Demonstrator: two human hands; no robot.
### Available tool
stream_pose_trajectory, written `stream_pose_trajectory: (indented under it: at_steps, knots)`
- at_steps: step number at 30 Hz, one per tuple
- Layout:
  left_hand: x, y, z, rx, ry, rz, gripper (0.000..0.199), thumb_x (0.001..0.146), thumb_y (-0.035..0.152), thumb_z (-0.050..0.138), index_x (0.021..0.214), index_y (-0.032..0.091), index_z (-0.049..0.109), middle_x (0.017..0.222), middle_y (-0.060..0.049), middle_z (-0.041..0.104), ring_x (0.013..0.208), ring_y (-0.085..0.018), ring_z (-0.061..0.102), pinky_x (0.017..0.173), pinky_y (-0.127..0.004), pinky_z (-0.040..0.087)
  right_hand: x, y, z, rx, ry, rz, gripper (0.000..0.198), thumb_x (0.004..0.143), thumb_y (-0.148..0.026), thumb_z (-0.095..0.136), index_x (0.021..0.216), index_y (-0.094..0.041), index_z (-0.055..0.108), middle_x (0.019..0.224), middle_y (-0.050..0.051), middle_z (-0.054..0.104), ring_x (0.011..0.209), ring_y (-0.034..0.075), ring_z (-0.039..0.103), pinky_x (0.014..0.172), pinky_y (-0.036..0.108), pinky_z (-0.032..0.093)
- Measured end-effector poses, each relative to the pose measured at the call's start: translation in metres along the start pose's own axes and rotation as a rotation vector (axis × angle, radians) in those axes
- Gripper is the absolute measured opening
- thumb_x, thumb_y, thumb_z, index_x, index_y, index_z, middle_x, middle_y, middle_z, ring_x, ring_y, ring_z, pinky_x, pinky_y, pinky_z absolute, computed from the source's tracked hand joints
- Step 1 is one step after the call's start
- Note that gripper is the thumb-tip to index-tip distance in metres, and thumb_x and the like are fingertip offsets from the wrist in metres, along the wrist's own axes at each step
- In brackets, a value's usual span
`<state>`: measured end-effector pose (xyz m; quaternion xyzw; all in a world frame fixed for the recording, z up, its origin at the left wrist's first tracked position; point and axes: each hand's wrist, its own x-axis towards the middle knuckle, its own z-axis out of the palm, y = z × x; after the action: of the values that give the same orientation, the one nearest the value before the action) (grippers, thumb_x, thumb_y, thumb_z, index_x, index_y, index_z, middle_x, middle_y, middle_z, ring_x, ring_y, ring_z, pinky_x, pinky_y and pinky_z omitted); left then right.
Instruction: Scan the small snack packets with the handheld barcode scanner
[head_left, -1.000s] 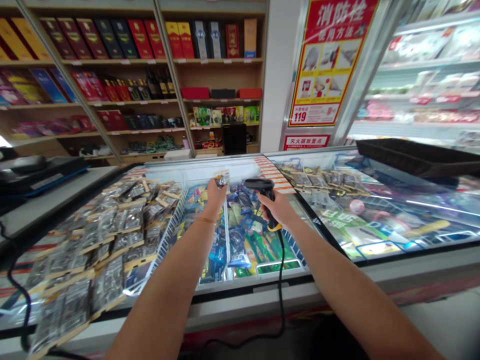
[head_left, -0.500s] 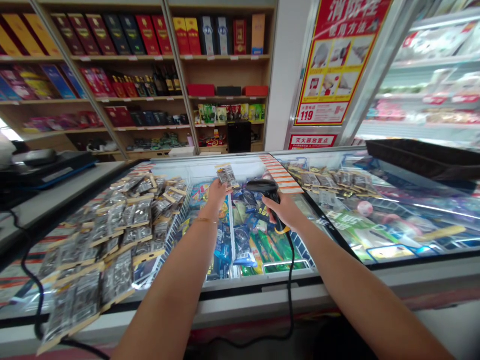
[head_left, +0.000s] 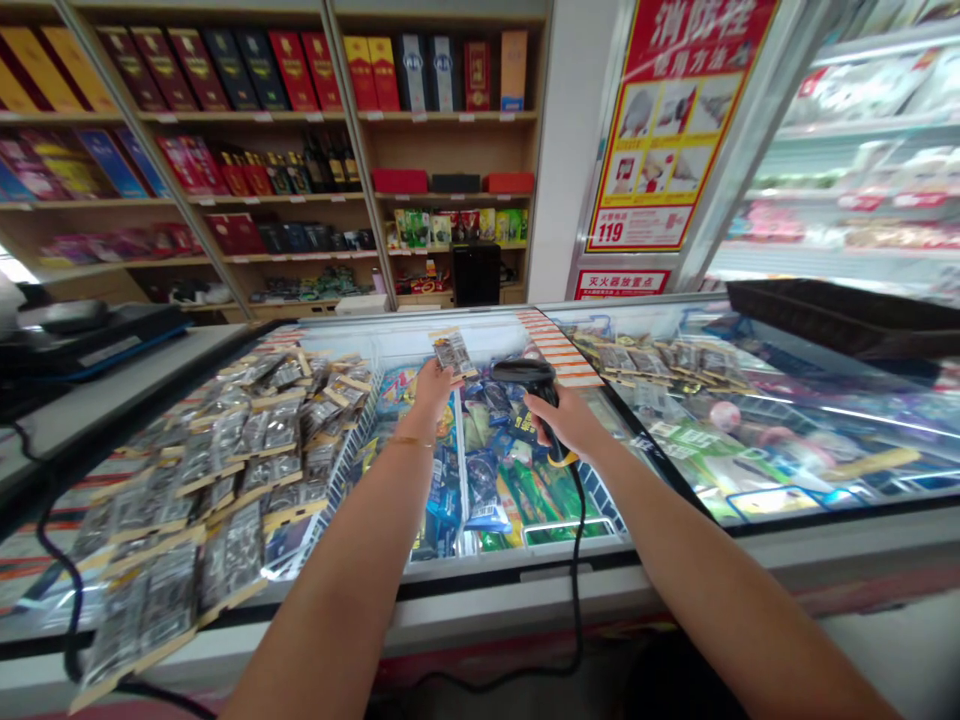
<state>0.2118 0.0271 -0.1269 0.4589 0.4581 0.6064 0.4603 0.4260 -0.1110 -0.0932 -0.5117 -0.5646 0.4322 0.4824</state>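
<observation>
My left hand (head_left: 433, 388) is closed on the lower left edge of a small snack packet (head_left: 453, 352) with a clear, dark-printed front and tan borders. My right hand (head_left: 559, 418) grips the handle of a black corded barcode scanner (head_left: 525, 374), its head pointing left toward the packet. A small gap separates scanner and packet. Both are held over the open part of a chest freezer (head_left: 536, 575). The scanner's cord (head_left: 577, 560) hangs down over the freezer's front edge. To my left, many similar packets (head_left: 225, 440) lie heaped on the freezer's glass lid.
More packets (head_left: 671, 360) lie on the right glass lid, with a black tray (head_left: 840, 310) behind them. Wire baskets (head_left: 463, 480) of bagged frozen goods fill the freezer. Shelves (head_left: 450, 118) of boxes and a red fire poster (head_left: 649, 130) stand beyond. Another cable (head_left: 71, 580) runs at left.
The view has shifted very slightly. Both hands keep nearly the same pose, with the packet and the barcode scanner still held facing each other.
</observation>
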Motion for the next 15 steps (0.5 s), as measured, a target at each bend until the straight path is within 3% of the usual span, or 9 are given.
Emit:
stream_pose_trajectory:
  at_steps: [4,6,9,12,15]
  knots:
    - [-0.007,0.004,0.008,0.011,0.060,-0.020,0.057,0.079,0.005,0.062,0.128,0.023,0.041,0.088,0.001,0.066,0.077,-0.013,0.070,0.078,-0.036,0.063,0.001,-0.006,-0.008,0.083,0.024,0.061,0.026,0.083,-0.037,0.070,0.079,-0.021,0.050,0.055,-0.004,0.058,0.035,0.011,0.052,0.034,0.023,0.041]
    - [-0.011,0.005,0.017,0.018,0.035,-0.013,0.066,0.078,0.004,0.062,0.133,0.026,0.035,0.092,0.002,0.065,0.073,-0.012,0.070,0.078,-0.037,0.063,0.001,-0.010,-0.021,0.104,0.057,0.084,0.027,0.082,-0.037,0.071,0.079,-0.021,0.050,0.053,-0.004,0.058,0.035,0.012,0.052,0.034,0.023,0.041]
    - [-0.016,0.001,0.043,0.069,-0.057,0.015,0.049,0.077,0.004,0.063,0.119,0.024,0.047,0.092,0.002,0.063,0.067,-0.012,0.069,0.075,-0.037,0.063,-0.005,-0.016,-0.052,0.090,0.111,0.074,0.029,0.081,-0.038,0.073,0.076,-0.021,0.049,0.052,-0.004,0.058,0.034,0.012,0.052,0.034,0.023,0.040]
    - [-0.020,-0.006,0.083,0.136,-0.141,0.019,0.025,0.075,0.005,0.065,0.096,0.019,0.058,0.085,0.000,0.061,0.064,-0.013,0.067,0.072,-0.036,0.061,-0.017,-0.017,-0.095,0.045,0.183,0.079,0.032,0.080,-0.040,0.074,0.074,-0.021,0.049,0.051,-0.003,0.057,0.034,0.011,0.051,0.034,0.022,0.040]
    - [-0.025,-0.013,0.132,0.128,-0.220,0.013,0.025,0.074,0.007,0.067,0.096,0.018,0.062,0.083,-0.001,0.064,0.068,-0.016,0.068,0.076,-0.037,0.060,-0.030,-0.014,-0.139,0.025,0.283,0.112,0.033,0.079,-0.040,0.075,0.074,-0.020,0.049,0.050,-0.003,0.057,0.035,0.011,0.051,0.034,0.022,0.040]
